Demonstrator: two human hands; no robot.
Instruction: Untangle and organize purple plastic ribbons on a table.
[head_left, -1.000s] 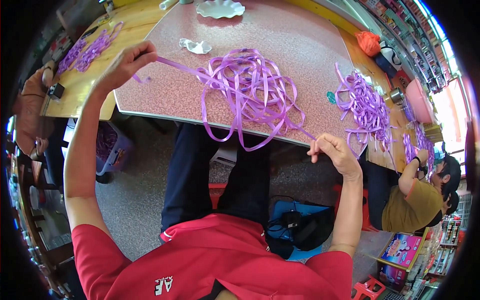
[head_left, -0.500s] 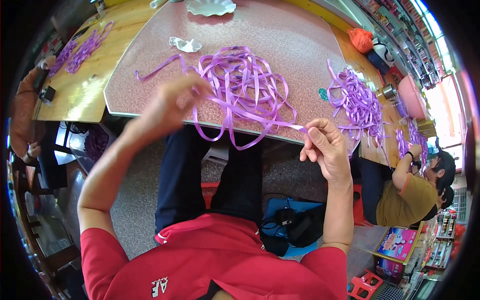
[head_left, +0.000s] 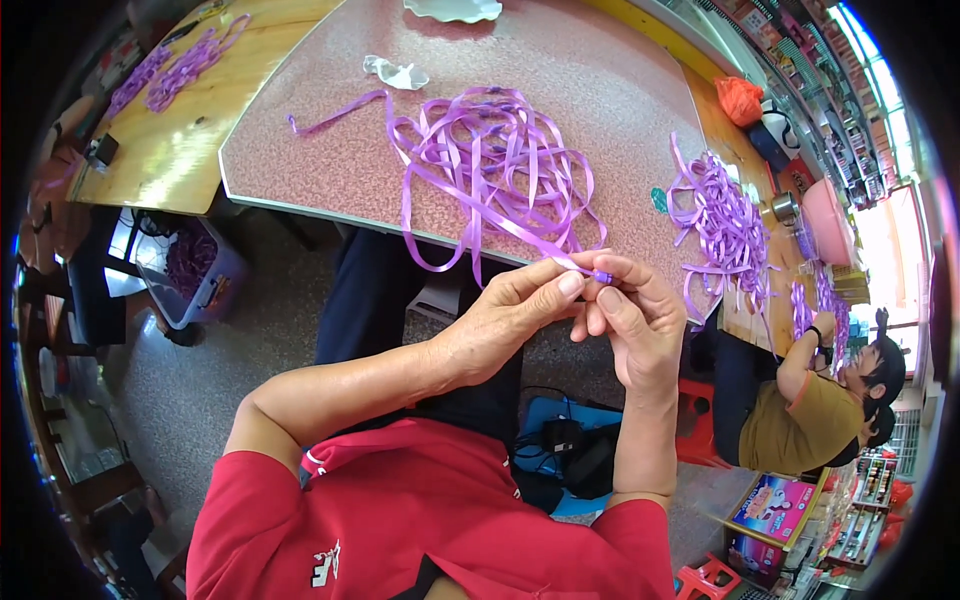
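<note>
A long purple ribbon (head_left: 495, 215) lies in loose loops on the pink speckled table, some loops hanging over the near edge. Its end runs to my two hands, which meet just off that edge. My left hand (head_left: 515, 310) pinches the ribbon between thumb and forefinger. My right hand (head_left: 640, 310) is closed beside it, fingertips gripping the same ribbon, where a small dark purple folded or knotted bit (head_left: 602, 277) shows. The exact form of that bit is partly hidden by the fingers.
A second purple ribbon heap (head_left: 725, 215) lies on the table's right side. A crumpled white wrapper (head_left: 396, 73) and a white scalloped dish (head_left: 452, 9) sit farther back. A co-worker (head_left: 815, 410) sits at the right; a bin (head_left: 195, 270) stands under the left wooden table.
My left hand has moved right and down from over the ribbon pile to meet my right hand, and now pinches the ribbon. The view has shifted slightly.
</note>
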